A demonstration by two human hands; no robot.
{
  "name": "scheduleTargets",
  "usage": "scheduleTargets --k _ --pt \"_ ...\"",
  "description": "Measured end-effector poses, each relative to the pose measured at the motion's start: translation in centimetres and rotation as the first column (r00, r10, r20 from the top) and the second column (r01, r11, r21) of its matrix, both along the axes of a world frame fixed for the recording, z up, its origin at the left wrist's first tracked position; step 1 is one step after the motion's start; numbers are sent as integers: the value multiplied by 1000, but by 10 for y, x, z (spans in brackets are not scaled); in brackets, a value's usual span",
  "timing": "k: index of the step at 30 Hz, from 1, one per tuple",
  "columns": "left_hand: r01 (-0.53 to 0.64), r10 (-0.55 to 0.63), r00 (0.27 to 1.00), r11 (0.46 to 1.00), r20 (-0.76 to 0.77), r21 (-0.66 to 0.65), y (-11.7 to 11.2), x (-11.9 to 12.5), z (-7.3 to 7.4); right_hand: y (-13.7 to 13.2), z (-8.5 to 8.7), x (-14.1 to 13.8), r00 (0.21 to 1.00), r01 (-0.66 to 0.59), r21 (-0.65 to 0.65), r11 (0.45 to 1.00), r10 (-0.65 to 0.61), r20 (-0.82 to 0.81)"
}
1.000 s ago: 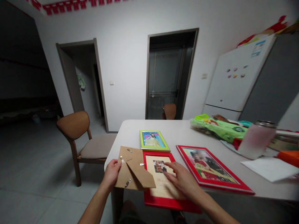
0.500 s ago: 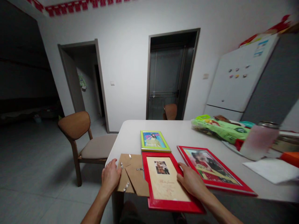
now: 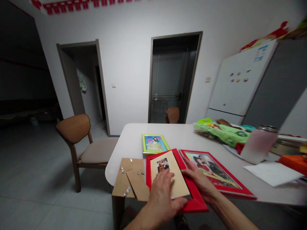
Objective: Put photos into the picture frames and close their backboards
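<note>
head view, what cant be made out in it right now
Head view: the lower left of the cream sheet, hidden by the left hand.
Head view: part of the left side of the rightmost red frame, hidden by the right hand.
Head view: part of that frame's picture, pixelated.
Head view: the writing on the fridge label, too small.
Head view: the end of the orange object, cut off by the right edge.
</note>
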State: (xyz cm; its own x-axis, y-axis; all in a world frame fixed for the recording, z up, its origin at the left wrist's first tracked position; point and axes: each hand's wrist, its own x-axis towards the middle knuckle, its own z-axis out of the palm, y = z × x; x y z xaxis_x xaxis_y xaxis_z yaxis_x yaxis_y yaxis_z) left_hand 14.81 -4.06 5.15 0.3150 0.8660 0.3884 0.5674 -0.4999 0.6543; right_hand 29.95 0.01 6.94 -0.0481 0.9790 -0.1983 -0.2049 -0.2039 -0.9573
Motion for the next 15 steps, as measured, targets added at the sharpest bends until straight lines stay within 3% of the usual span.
scheduleTargets --k 2,5,8,10,12,15 --pt "45 -44 999 996 -13 82 -2 12 4 -1 5 -2 999 -24 42 999 22 39" --pt "64 -59 998 975 -31 213 -2 11 12 3 6 -1 984 -35 107 994 16 175" --pt "-70 59 997 964 52 257 -1 -9 21 12 -4 7 913 -34 166 985 -37 406" --pt "-231 202 968 950 151 209 1 -31 24 19 -13 15 791 -52 193 980 -78 607" --pt "-363 335 915 927 226 94 3 -56 21 26 -23 23 600 -73 220 973 -133 789" --pt "-418 424 868 905 258 -80 3 -89 3 31 -35 31 348 -116 238 964 -185 919"
